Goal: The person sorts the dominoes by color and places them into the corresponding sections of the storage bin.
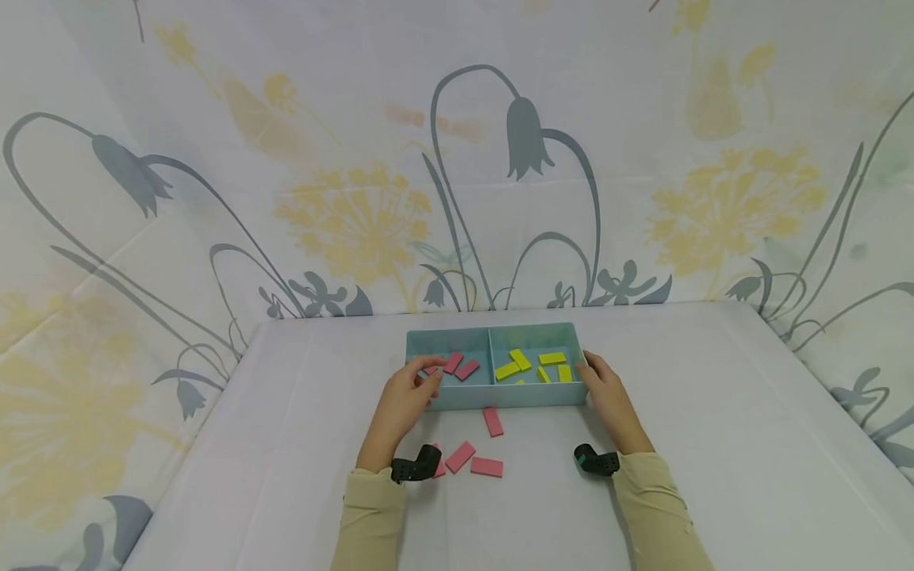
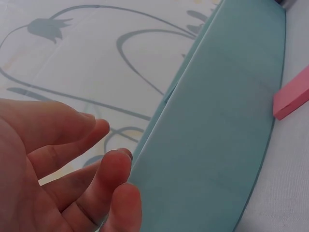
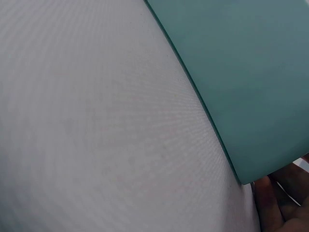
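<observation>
Left hand (image 1: pixel 405 396) at two-part tray (image 1: pixel 514 396)

Fingers (image 2: pixel 117 169) loosely bent and apart, by left compartment (image 1: pixel 428 342), near pink blocks (image 1: pixel 453 362). Right hand (image 1: pixel 607 394) touching tray's right end; cannot tell whether clamped. Yellow blocks (image 1: pixel 552 358) in right compartment (image 1: pixel 531 336); more pink blocks (image 1: pixel 460 457) on table (image 1: pixel 528 523) in front.

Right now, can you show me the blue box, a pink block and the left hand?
Blue box (image 1: pixel 517 396): head view, front wall.
Pink block (image 1: pixel 493 423): head view, top face.
Left hand (image 1: pixel 402 399): head view, back of hand.
</observation>
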{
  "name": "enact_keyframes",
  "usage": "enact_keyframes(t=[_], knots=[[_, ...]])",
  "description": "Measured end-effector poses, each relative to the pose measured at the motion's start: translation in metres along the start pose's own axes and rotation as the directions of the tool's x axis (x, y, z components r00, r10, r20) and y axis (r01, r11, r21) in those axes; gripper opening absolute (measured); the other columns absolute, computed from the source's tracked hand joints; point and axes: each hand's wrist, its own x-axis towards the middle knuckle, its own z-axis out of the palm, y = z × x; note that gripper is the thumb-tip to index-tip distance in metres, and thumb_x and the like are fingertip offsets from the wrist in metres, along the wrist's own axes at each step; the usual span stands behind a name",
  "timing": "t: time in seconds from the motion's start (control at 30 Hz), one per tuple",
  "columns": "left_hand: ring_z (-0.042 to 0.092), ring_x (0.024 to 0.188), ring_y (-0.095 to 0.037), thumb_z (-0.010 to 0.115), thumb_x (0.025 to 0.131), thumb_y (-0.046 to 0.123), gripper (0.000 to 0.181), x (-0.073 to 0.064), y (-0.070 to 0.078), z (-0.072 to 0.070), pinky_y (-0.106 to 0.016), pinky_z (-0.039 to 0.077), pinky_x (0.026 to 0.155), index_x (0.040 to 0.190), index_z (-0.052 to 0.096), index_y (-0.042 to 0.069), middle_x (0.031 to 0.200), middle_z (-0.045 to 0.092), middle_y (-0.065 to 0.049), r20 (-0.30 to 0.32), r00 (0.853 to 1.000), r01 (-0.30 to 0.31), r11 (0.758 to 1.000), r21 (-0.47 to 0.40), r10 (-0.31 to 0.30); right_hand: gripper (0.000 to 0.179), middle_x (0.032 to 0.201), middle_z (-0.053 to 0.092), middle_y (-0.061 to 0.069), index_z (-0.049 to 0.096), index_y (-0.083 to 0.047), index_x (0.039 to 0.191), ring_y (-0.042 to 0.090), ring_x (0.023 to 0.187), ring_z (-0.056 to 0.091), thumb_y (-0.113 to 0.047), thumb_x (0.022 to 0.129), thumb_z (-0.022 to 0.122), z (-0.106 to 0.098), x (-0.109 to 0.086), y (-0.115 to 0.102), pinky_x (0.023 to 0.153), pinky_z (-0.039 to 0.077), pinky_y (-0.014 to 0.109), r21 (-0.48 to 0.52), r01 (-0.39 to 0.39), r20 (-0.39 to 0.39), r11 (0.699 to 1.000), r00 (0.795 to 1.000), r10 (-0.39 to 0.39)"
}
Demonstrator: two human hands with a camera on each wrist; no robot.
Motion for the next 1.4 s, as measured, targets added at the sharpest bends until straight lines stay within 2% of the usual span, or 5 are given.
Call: enact_keyframes(t=[0.27, 0.53, 1.03, 1.27, 1.4], knots=[[0.057, 0.068, -0.022, 0.052, 0.09, 0.03, 0.025, 0.0, -0.001, 0.001, -0.031, 0.048, 0.058, 0.113, 0.058, 0.02, 0.088, 0.058, -0.001, -0.013, 0.999, -0.045, 0.999, -0.023, 0.045, 0.062, 0.144, 0.024, 0.012, 0.025, -0.009, 0.14, 0.029, 0.132, 0.017, -0.048, 0.093, 0.033, 0.0, 0.0, 0.001, 0.103, 0.018, 0.051, 0.01, 0.002, 0.001, 1.0, 1.0, -0.002], [0.061, 0.069, -0.018, 0.052, 0.09, 0.027, 0.019, -0.001, 0.001, 0.0, -0.031, 0.049, 0.059, 0.107, 0.06, 0.021, 0.088, 0.064, 0.003, -0.001, 0.998, -0.063, 0.998, -0.032, 0.063, 0.063, 0.144, 0.024, 0.012, 0.024, -0.009, 0.141, 0.029, 0.132, 0.017, -0.049, 0.092, 0.033, 0.0, 0.0, 0.001, 0.103, 0.017, 0.05, 0.004, 0.0, -0.001, 1.0, 1.0, 0.0], [0.062, 0.077, -0.015, 0.05, 0.091, 0.034, 0.027, -0.003, 0.006, 0.003, -0.033, 0.046, 0.07, 0.103, 0.065, 0.015, 0.086, 0.067, 0.004, 0.165, 0.984, -0.075, 0.997, 0.037, 0.068, 0.062, 0.143, 0.025, 0.012, 0.025, -0.009, 0.14, 0.029, 0.132, 0.018, -0.047, 0.093, 0.033, 0.0, 0.0, 0.002, 0.103, 0.018, 0.05, 0.006, 0.018, 0.0, 1.0, 1.0, -0.018], [0.061, 0.079, -0.02, 0.048, 0.092, 0.029, 0.025, -0.005, 0.009, 0.008, -0.032, 0.046, 0.069, 0.107, 0.062, 0.015, 0.092, 0.064, -0.001, 0.303, 0.95, -0.102, 0.992, 0.079, 0.073, 0.06, 0.143, 0.025, 0.013, 0.026, -0.009, 0.14, 0.029, 0.131, 0.019, -0.046, 0.093, 0.033, 0.0, 0.001, 0.003, 0.103, 0.019, 0.05, 0.0, 0.02, -0.002, 1.0, 1.0, -0.02], [0.061, 0.078, -0.019, 0.048, 0.093, 0.026, 0.025, -0.006, 0.011, 0.011, -0.03, 0.046, 0.068, 0.11, 0.061, 0.013, 0.091, 0.064, -0.003, 0.342, 0.937, -0.111, 0.991, 0.079, 0.078, 0.061, 0.143, 0.025, 0.013, 0.025, -0.009, 0.14, 0.029, 0.131, 0.019, -0.047, 0.093, 0.033, 0.0, 0.002, 0.004, 0.103, 0.019, 0.05, -0.002, 0.016, -0.003, 1.0, 1.0, -0.016]])
